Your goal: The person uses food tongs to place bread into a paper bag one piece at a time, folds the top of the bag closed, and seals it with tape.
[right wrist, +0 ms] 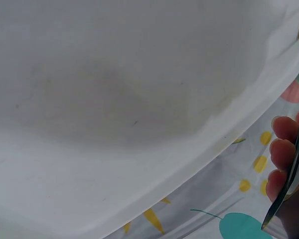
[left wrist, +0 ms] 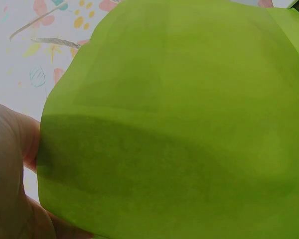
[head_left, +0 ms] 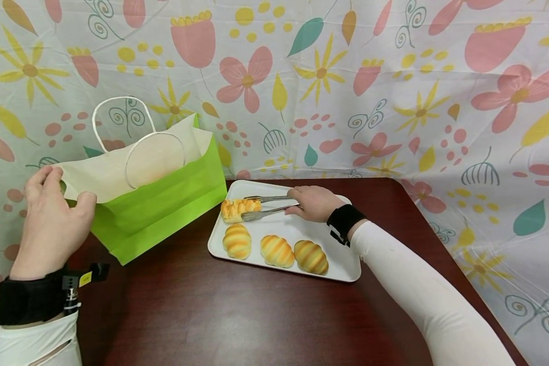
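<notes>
My left hand (head_left: 57, 223) grips the left rim of a green paper bag (head_left: 164, 203), fingers and thumb at its edge. The bag leans with its white inside and twisted white handles showing; its green side fills most of the left wrist view. In my right hand (head_left: 317, 203) is a pair of metal tongs (head_left: 270, 214). Their tips lie on either side of a golden-brown bread roll (head_left: 238, 209) at the back left of a white tray (head_left: 336, 234). The right wrist view shows fingertips (right wrist: 284, 154) along the tongs, with only a sliver of bread at the edge.
Along the tray's front lie three striped rolls: one at the left (head_left: 237, 241), one in the middle (head_left: 277, 251) and a browner one (head_left: 311, 257) at the right. The tray stands on a dark brown table (head_left: 238, 310). A flower-patterned cloth (head_left: 329, 101) hangs behind and to the right.
</notes>
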